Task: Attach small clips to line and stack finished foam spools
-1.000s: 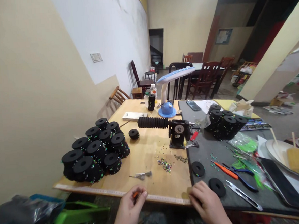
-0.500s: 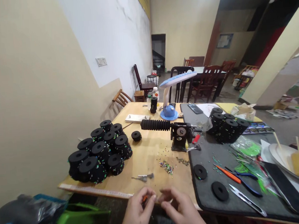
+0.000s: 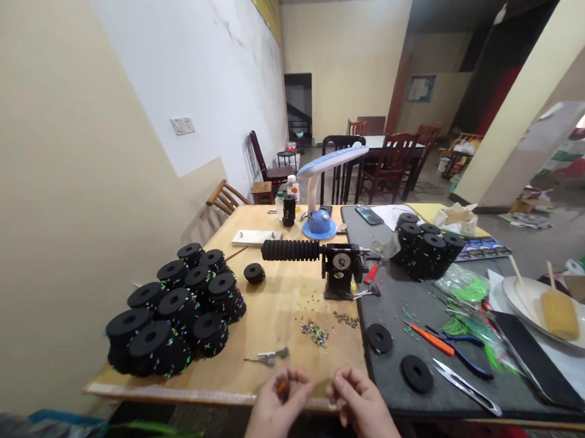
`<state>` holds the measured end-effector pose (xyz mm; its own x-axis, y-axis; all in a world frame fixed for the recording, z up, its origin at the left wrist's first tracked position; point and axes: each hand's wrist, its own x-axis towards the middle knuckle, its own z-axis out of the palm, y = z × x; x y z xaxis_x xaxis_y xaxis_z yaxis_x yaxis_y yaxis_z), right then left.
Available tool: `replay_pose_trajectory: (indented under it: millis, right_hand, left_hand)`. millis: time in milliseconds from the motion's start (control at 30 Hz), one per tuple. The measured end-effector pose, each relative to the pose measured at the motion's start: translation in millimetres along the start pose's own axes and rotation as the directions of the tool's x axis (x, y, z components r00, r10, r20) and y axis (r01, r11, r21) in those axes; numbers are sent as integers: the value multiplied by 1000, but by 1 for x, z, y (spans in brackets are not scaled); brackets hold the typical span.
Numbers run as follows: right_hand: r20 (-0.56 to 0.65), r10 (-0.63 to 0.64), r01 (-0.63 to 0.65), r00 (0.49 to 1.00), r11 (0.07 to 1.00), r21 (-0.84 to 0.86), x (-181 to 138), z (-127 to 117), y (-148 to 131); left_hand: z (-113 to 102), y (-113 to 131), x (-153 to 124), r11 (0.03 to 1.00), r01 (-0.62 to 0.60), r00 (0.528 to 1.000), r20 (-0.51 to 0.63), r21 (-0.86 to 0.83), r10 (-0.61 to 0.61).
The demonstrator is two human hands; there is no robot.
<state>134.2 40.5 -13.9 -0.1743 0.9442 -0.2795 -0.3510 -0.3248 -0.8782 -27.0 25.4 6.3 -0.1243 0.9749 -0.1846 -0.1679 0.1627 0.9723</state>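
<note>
My left hand [image 3: 278,410] is at the near edge of the wooden table [image 3: 279,313], its fingers pinched on a small orange piece [image 3: 282,384]. My right hand [image 3: 363,407] is close beside it, fingers curled in a pinch; what it holds is too small to make out. Just beyond the hands lie a small metal tool [image 3: 267,358] and a scatter of coloured beads [image 3: 314,329]. Two black foam discs [image 3: 416,373] lie on the dark mat [image 3: 429,316] to the right.
Stacks of black foam spools [image 3: 178,307] fill the table's left; more spools [image 3: 427,246] sit at the back right. A black winding device [image 3: 339,269] with a ribbed rod stands mid-table, a blue desk lamp [image 3: 321,197] behind. Orange pliers [image 3: 441,342], snips [image 3: 467,387] and a plate [image 3: 554,307] lie right.
My right hand left the table's edge by the mat and came in next to the left hand. The view shifted slightly; both hands now sit lower in the frame.
</note>
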Motion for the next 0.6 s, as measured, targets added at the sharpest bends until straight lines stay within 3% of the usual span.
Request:
replay_pose_trajectory:
  millis: [200,300,400,600]
  right_hand:
    - [1,110,-105,994,945,311,-7,5,2]
    - [-61,100,-77,993,952,298,-7,3,-1]
    - [-124,40,-11,991,973,229,-3,-2,-3]
    - [-122,-20,42,992,982,182,2,-3,-6]
  left_hand:
    - [33,-28,-4,999,20,974,223,35,-27]
    - [39,-28,-3,999,-23,961,276,41,11]
    - [38,-24,-5,985,-86,966,255,146,46]
    - [34,-21,-8,927,-197,958,263,319,113]
